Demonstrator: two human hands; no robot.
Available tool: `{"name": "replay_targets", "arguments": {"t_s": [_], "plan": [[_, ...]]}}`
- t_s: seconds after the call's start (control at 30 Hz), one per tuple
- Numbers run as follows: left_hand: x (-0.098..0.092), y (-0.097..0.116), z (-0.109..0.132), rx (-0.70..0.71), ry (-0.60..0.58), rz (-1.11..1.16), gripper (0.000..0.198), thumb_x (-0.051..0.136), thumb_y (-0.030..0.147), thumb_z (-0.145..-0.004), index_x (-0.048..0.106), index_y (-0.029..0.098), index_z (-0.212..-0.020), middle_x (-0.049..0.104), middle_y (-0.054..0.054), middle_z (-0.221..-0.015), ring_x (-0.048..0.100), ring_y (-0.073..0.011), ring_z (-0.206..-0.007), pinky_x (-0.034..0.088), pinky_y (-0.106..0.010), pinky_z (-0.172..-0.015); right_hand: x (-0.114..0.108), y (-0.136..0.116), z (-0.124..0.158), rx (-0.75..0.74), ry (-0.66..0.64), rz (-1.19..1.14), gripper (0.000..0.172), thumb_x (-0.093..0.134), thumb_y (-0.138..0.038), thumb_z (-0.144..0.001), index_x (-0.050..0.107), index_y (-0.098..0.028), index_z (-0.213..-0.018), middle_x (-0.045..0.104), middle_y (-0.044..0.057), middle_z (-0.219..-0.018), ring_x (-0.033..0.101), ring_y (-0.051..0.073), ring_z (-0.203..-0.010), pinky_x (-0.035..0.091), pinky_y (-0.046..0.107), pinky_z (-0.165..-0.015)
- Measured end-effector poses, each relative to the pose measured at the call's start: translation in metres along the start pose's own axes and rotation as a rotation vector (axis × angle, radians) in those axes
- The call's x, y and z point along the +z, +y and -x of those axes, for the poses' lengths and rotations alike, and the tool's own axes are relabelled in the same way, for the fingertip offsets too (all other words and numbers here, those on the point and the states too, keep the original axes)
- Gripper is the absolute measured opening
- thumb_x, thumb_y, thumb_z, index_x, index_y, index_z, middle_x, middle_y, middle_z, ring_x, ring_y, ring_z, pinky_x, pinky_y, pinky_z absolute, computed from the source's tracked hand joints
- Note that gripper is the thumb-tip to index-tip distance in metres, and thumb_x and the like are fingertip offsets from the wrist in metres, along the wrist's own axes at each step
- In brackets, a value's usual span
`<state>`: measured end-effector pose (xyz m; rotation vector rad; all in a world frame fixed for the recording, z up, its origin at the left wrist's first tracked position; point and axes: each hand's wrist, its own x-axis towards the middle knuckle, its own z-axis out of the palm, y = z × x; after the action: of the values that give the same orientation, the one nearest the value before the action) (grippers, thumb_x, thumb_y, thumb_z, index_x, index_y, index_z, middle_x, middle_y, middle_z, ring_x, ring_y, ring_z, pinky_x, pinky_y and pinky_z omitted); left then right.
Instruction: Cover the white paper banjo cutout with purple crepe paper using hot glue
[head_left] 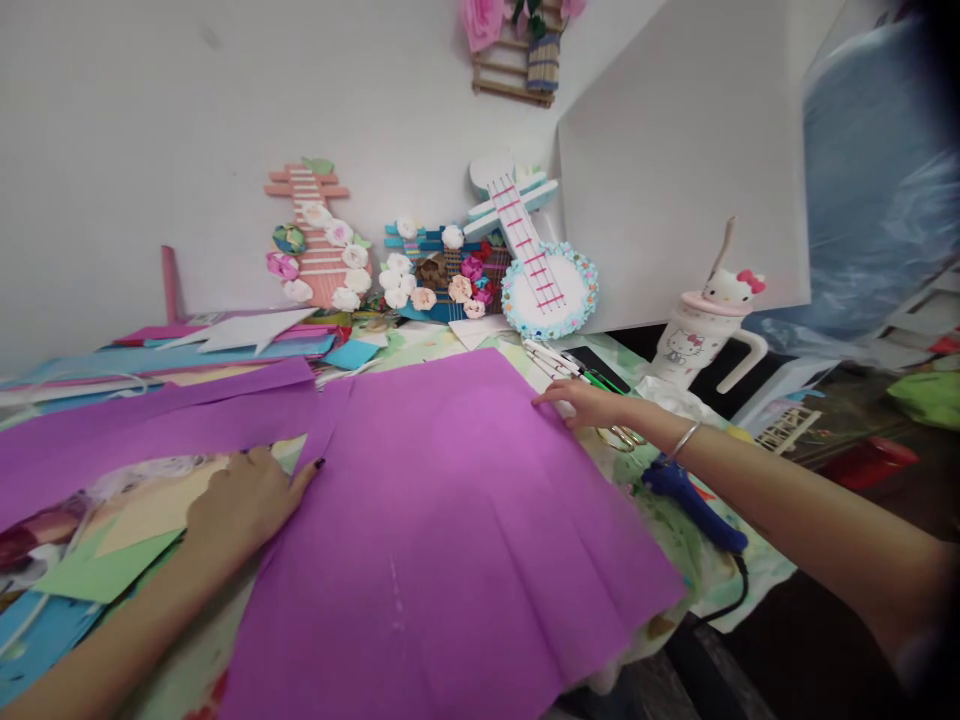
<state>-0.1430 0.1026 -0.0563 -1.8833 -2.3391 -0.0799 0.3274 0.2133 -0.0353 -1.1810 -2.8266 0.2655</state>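
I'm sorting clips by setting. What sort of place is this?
Probably a craft corner: a purple sheet spread out, pens beside it, and a flower-trimmed model guitar behind.

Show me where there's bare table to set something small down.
Only small gaps: table cover shows between the purple sheet and the blue corded tool, and between that sheet and the left forearm. Crowded: the back, with decorated guitar models, and the left, with layered paper.

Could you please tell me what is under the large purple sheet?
At its right edge, a green table cover shows and seems to run beneath the large purple sheet. Anything under the sheet's middle is covered, so I cannot tell what lies there.
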Motion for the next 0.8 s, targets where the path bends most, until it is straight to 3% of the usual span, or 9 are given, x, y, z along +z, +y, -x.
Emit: {"name": "replay_targets", "arguments": {"t_s": [0.1,0.17,0.3,0.57,0.8], "plan": [[0.006,-0.003,-0.013,0.062,-0.112,0.059,0.052,0.030,0.058,-0.085,0.055,0.013,-0.089,0.065,-0.020,-0.085,0.063,-0.0363,-0.078,0.046,-0.042,-0.062,0.001,0.001,0.001,0.000,0.006,-0.008,0.065,0.063,-0.003,-0.062,0.058,-0.019,-0.124,0.057,0.011,-0.112,0.054,0.024,-0.104,0.041,0.037,-0.092],[0.007,0.001,-0.017,0.121,-0.124,0.056,0.041,0.031,0.048,-0.087,0.055,0.014,-0.084,0.065,-0.018,-0.082,0.063,-0.0334,-0.078,0.044,-0.039,-0.064,0.000,0.001,0.001,0.004,0.006,-0.008,0.065,0.063,-0.003,-0.061,0.058,-0.017,-0.124,0.057,0.012,-0.112,0.053,0.024,-0.104,0.041,0.037,-0.093],[0.002,0.007,-0.025,0.133,-0.101,0.058,0.033,0.029,0.038,-0.089,0.053,0.017,-0.082,0.066,-0.013,-0.080,0.063,-0.0289,-0.077,0.041,-0.033,-0.064,-0.004,-0.003,0.001,0.015,0.006,-0.010,0.064,0.063,-0.003,-0.061,0.058,-0.016,-0.124,0.058,0.012,-0.111,0.054,0.024,-0.104,0.041,0.036,-0.092],[-0.023,-0.012,-0.057,0.028,0.057,0.129,0.038,0.027,0.041,-0.091,0.048,0.014,-0.109,0.065,-0.014,-0.100,0.060,-0.0292,-0.091,0.039,-0.029,-0.069,-0.005,-0.011,-0.009,0.051,0.042,-0.033,0.063,0.063,-0.003,-0.061,0.059,-0.017,-0.123,0.059,0.012,-0.112,0.056,0.025,-0.104,0.042,0.035,-0.091],[-0.017,-0.031,-0.087,0.036,0.038,0.211,0.037,0.033,0.041,-0.089,0.050,0.012,-0.104,0.064,-0.013,-0.096,0.059,-0.0291,-0.090,0.039,-0.029,-0.071,-0.003,-0.020,-0.032,0.060,0.051,-0.008,0.064,0.061,-0.005,-0.061,0.058,-0.016,-0.125,0.059,0.014,-0.112,0.057,0.025,-0.101,0.044,0.034,-0.088]]}}
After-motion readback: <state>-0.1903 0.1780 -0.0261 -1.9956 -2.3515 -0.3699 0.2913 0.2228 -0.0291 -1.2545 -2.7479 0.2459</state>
